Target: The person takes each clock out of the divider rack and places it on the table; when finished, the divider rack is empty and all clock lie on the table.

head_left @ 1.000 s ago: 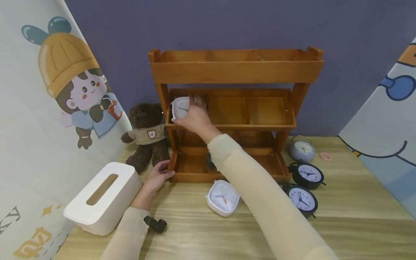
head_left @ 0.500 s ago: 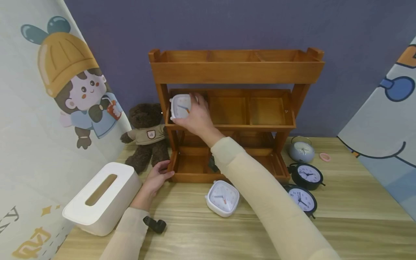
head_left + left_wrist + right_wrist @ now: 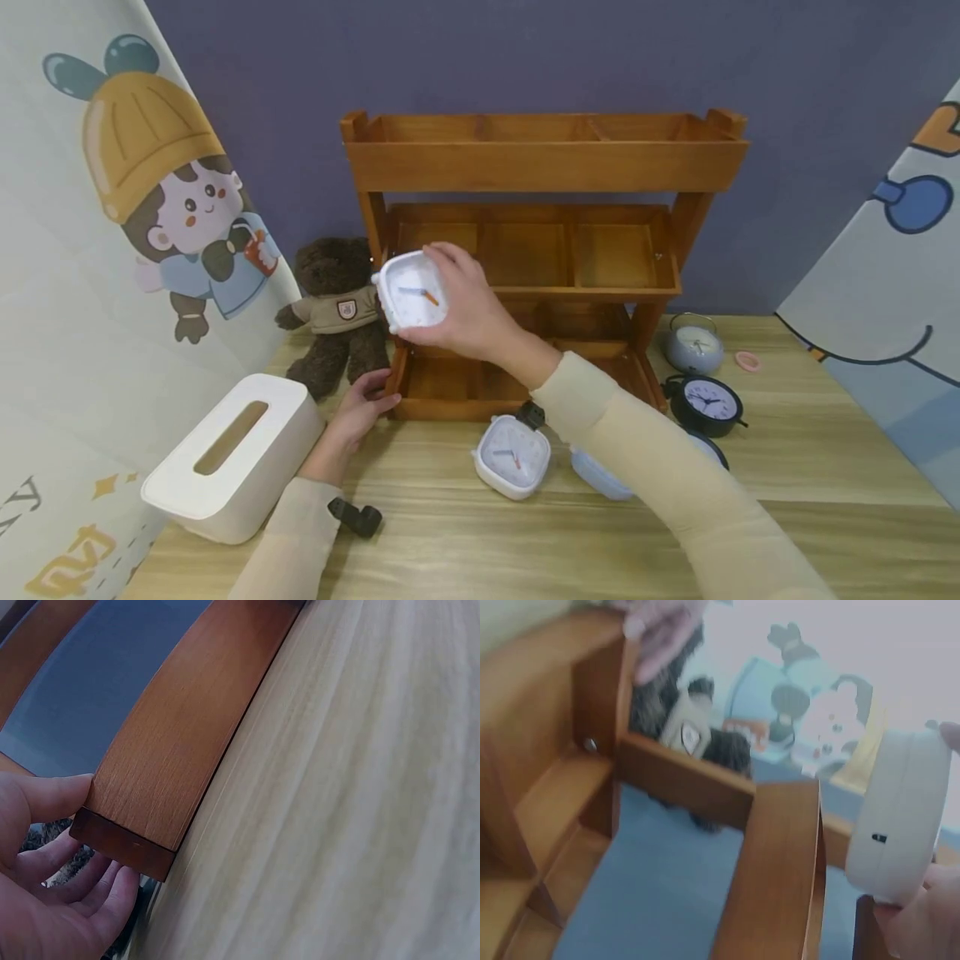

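In the head view my right hand [image 3: 476, 312] grips a white square alarm clock [image 3: 411, 292], thumb below and fingers over its upper edge. The clock is in front of the left end of the wooden shelf [image 3: 547, 167], face toward me. From the side, the right wrist view shows the clock's white casing [image 3: 900, 817]. My left hand [image 3: 362, 410] holds the front left corner of the shelf's lowest tray; in the left wrist view the thumb presses the corner edge [image 3: 127, 832], with fingers behind it. Another white alarm clock [image 3: 513, 457] lies face up before the shelf.
At left sit a white tissue box [image 3: 247, 450] and a brown teddy bear [image 3: 337, 308]. To the right are a black alarm clock [image 3: 707, 404], a grey-blue clock [image 3: 696, 346] and a pink ring [image 3: 747, 361]. A light-blue object [image 3: 600, 477] is partly under the right sleeve.
My right hand has brought the white clock out of the middle tier's left compartment, toward me and lower. The right sleeve now covers most of the nearer black clock. The left hand stays put.
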A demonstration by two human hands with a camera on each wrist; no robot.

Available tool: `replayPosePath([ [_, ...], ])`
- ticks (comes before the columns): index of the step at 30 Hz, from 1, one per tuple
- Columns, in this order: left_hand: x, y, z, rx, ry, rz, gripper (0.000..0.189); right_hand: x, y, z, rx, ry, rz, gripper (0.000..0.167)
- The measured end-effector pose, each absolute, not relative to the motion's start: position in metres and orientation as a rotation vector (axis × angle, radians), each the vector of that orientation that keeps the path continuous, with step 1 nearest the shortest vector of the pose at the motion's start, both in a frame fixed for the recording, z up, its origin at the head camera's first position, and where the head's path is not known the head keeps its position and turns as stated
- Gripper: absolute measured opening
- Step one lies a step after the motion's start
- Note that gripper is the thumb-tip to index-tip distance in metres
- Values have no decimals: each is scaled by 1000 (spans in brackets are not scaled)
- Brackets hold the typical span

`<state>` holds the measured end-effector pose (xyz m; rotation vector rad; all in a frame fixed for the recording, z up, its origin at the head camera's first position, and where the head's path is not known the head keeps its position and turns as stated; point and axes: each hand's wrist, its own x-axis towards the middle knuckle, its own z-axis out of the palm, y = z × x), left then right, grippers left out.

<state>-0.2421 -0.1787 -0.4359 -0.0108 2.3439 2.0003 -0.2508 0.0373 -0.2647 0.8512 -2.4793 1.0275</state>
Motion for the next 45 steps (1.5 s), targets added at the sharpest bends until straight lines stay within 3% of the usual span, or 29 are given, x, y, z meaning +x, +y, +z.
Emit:
replayPosePath([
  [8, -239, -180, -433, -22, 2385, 1979, 52, -218, 37, -303, 1160, -2565, 990, 102],
  [18, -242, -181, -434, 57, 2294, 2060, 53, -200, 35, -345, 1375, -2707, 887, 101],
  [34, -242, -181, -434, 7, 2307, 2032, 55, -202, 37, -386, 1666, -2814, 664, 99],
  [45, -243, -181, -436, -5, 2316, 2005, 57, -207, 35, -403, 1673, -2810, 585, 97],
])
